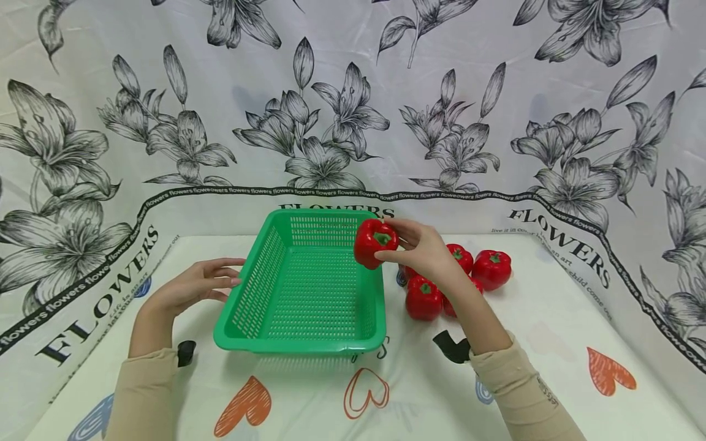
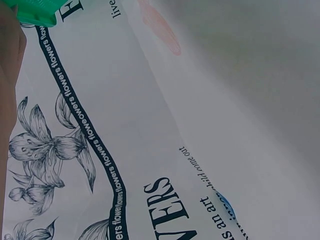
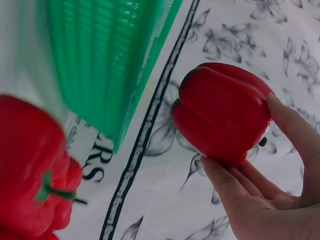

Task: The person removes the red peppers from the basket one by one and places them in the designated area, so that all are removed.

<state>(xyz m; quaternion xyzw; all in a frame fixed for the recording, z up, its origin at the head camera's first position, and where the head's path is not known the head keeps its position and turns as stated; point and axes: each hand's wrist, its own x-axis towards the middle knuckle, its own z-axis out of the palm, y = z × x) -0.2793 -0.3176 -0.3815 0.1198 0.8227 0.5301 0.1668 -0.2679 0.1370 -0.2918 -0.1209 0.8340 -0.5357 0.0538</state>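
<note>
My right hand (image 1: pixel 421 248) holds a glossy red bell pepper (image 1: pixel 375 244) between thumb and fingers, over the right rim of a green plastic basket (image 1: pixel 309 294). In the right wrist view the thumb and fingertips grip this pepper (image 3: pixel 225 112) near its stem end, and the basket's wall (image 3: pixel 95 65) stands to its left. The basket floor shows bare mesh. My left hand (image 1: pixel 193 285) is at the basket's left side, its fingers loosely bent and the fingertips right at the rim. In the left wrist view only a corner of the basket (image 2: pixel 42 12) shows.
Several more red bell peppers (image 1: pixel 423 298) sit grouped on the table right of the basket, partly behind my right forearm. One pepper (image 1: pixel 492 269) lies at the group's right edge. A white cloth with printed flowers (image 1: pixel 331 122) hangs behind the table.
</note>
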